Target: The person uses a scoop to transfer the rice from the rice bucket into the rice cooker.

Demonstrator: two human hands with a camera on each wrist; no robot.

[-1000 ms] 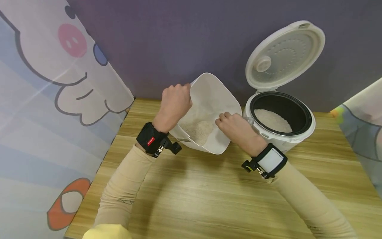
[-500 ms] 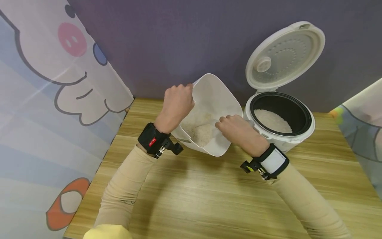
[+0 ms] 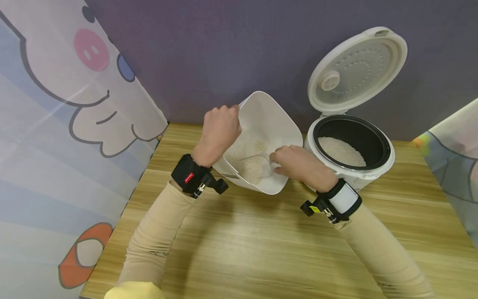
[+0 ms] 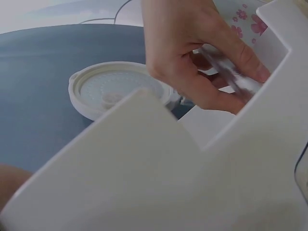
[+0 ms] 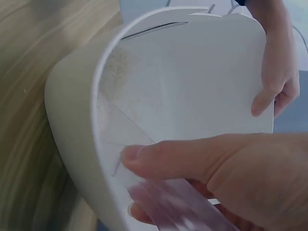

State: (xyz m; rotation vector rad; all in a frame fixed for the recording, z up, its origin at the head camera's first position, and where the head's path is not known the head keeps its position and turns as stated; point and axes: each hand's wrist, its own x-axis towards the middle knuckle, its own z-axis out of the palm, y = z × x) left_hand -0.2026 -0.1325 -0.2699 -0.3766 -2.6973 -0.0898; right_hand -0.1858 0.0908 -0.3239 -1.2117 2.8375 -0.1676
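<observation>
A white rice bin (image 3: 278,120) stands tilted on the table, its mouth toward me. My left hand (image 3: 221,133) grips its left rim; in the right wrist view that thumb (image 5: 262,102) lies inside the wall. My right hand (image 3: 300,166) reaches into the bin's right side and holds a clear scoop (image 3: 266,168) by its handle (image 5: 187,207), thumb on top. Rice (image 3: 251,171) lies at the scoop's mouth, low in the bin; how full the scoop is, I cannot tell. My right fingers are partly hidden behind the hand in the head view.
Right of the bin stands a white rice cooker (image 3: 388,164) with its lid (image 3: 358,68) raised. White rice (image 3: 341,150) covers part of its dark inner pot (image 3: 369,137). A purple-grey wall (image 3: 224,50) rises behind the wooden table (image 3: 261,241); a printed curtain (image 3: 48,174) hangs at left.
My right hand has turned and sunk slightly, and the clear scoop now shows beside the rice. Its clear end right of my hand has gone from view. My left hand stays on the rim.
</observation>
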